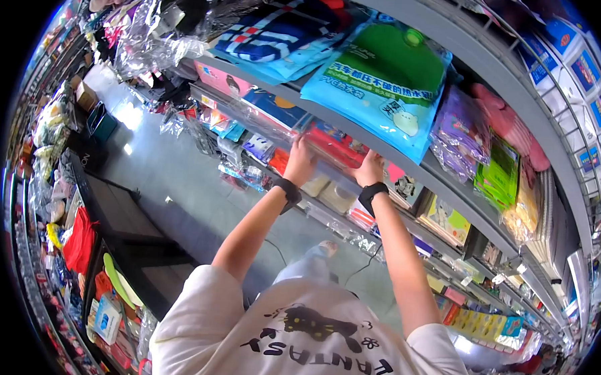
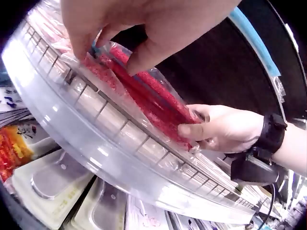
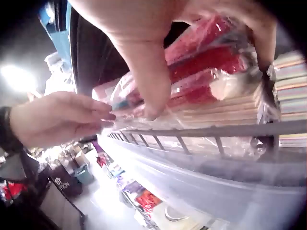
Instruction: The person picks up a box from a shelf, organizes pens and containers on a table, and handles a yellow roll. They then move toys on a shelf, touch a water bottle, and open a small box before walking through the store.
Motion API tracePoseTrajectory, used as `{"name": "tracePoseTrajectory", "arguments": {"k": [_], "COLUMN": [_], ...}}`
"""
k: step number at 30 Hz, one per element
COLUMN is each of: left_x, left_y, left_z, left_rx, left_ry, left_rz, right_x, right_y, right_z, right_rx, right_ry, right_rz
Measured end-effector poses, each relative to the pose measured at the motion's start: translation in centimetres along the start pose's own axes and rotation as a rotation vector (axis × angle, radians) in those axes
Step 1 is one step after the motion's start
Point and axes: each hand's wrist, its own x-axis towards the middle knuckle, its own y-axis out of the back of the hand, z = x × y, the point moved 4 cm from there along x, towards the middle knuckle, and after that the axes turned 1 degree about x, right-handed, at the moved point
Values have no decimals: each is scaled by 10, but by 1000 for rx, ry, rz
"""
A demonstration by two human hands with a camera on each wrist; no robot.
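Note:
Both hands hold a red package in clear plastic (image 1: 334, 143) on a shelf, one at each end. My left hand (image 1: 300, 164) pinches its left end, thumb and fingers on either side of the folded red layers (image 2: 148, 98). At the other end, my right hand (image 2: 220, 127) grips with the thumb on the near face. Close up in the right wrist view, the right thumb presses down on the wrapping just behind the wire rail (image 3: 182, 143). Pale stacked packs (image 3: 225, 115) lie under the red package.
A shelf above bears a green-and-blue bag (image 1: 385, 84) and a plaid blue pack (image 1: 280, 32). A clear plastic strip (image 2: 96, 153) lines the shelf front. Below sit pale packs with grey windows (image 2: 53, 187). A dark rack (image 1: 125, 213) stands across the aisle floor (image 1: 181, 162).

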Motion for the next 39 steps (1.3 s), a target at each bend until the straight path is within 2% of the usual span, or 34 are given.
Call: {"name": "tracePoseTrajectory", "arguments": {"k": [2, 5, 6, 7, 11, 15, 17, 19, 20, 23, 24, 27, 28, 31, 32, 35, 39], "left_x": [3, 7, 6, 6, 8, 16, 31, 43, 46, 52, 51, 50, 46, 43, 42, 45, 52], "left_y": [-3, -1, -1, 1, -1, -7, -11, -11, -4, -25, -29, -25, -15, -19, -16, -10, -20], "left_z": [1, 8, 11, 16, 10, 10, 5, 5, 17, 1, -2, 0, 10, -8, -12, -14, -29], "left_rx": [16, -30, -27, -24, -18, -23, -172, -337, -280, 89, 134, 185, 164, 240, 226, 157, 136], "left_ry": [49, 159, 199, 241, 160, 70, 92, 117, 42, 75, 60, 100, 98, 134, 105, 138, 1], "left_rz": [0, 26, 10, -5, 31, -62, -115, -224, -192, -213, -147, -133, -113, -176, -137, -140, -233], "right_x": [2, 2, 3, 4, 9, 9, 7, 6, 6, 14, 14, 11, 6, -4, -7, -17, -13], "right_y": [-4, 4, 7, 8, 22, 28, 31, 32, 31, 16, 12, 3, 3, -5, -7, 4, 16], "right_z": [-1, -2, 0, 5, 12, 17, 13, 11, 13, 29, 33, 43, 40, 38, 34, 15, 15], "right_rx": [-105, -84, -40, -8, 53, 13, 79, 43, 24, -24, -47, -92, -70, -105, -125, -78, 162], "right_ry": [5, 61, -5, 15, 69, 24, -41, 15, 39, 63, 79, 86, 110, -26, -38, -63, 121], "right_rz": [103, 96, 52, 39, -5, -63, -94, -26, 9, 87, 126, 180, 252, 221, 234, 114, 98]}}
